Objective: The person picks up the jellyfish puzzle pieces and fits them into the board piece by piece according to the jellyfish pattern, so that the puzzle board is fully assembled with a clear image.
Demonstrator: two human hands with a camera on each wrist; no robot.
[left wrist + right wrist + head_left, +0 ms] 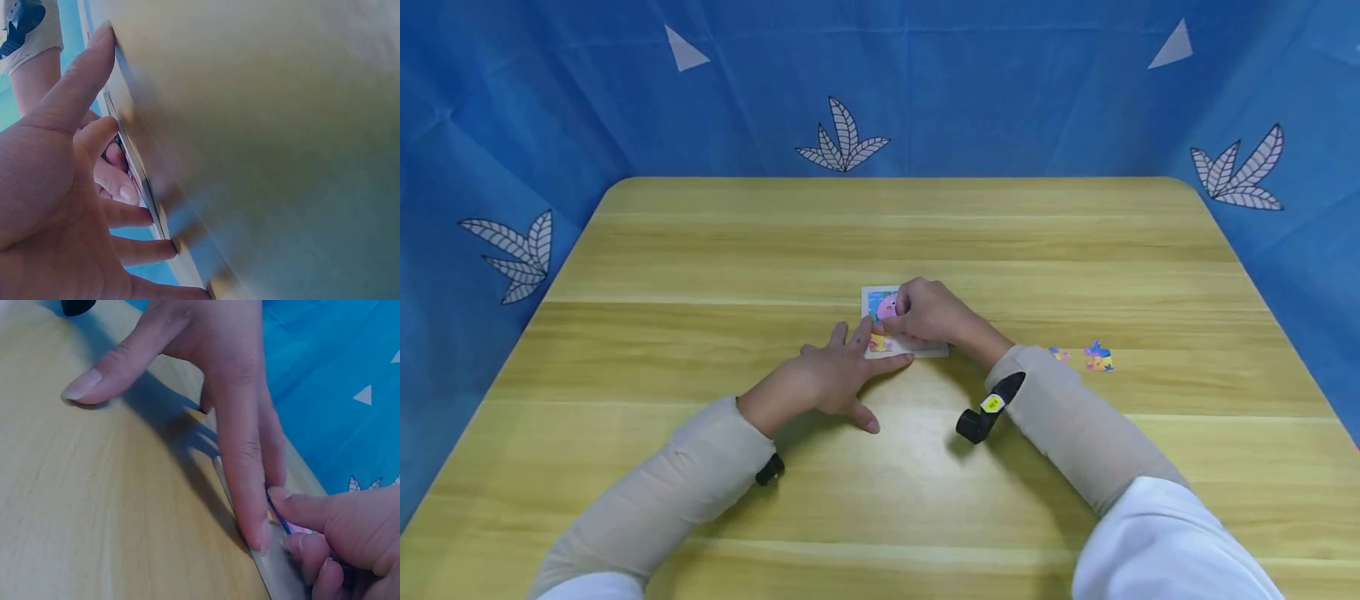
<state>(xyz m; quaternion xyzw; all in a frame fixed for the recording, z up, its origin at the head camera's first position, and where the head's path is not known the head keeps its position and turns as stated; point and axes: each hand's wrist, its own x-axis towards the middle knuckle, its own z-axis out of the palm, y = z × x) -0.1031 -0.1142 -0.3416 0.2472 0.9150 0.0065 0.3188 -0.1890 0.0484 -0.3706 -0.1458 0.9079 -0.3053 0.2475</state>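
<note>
A small white-framed jigsaw puzzle board (934,352) lies flat at the middle of the table, with a pink cartoon figure at its left part. My left hand (835,375) is spread, its straight fingers resting on the board's left side and along its near edge. From the right, my right hand (928,312) reaches over the board and covers much of it. In the right wrist view, its thumb and index finger pinch a thin, blue-edged puzzle piece (279,515) tilted on edge over the board. The piece's printed face is mostly hidden.
Two loose puzzle pieces lie to the right, beyond the right forearm: a larger colourful one (1098,357) and a smaller one (1058,354) partly behind the sleeve. The wooden table (880,517) ends at a blue curtain (985,92) on the far side and both flanks.
</note>
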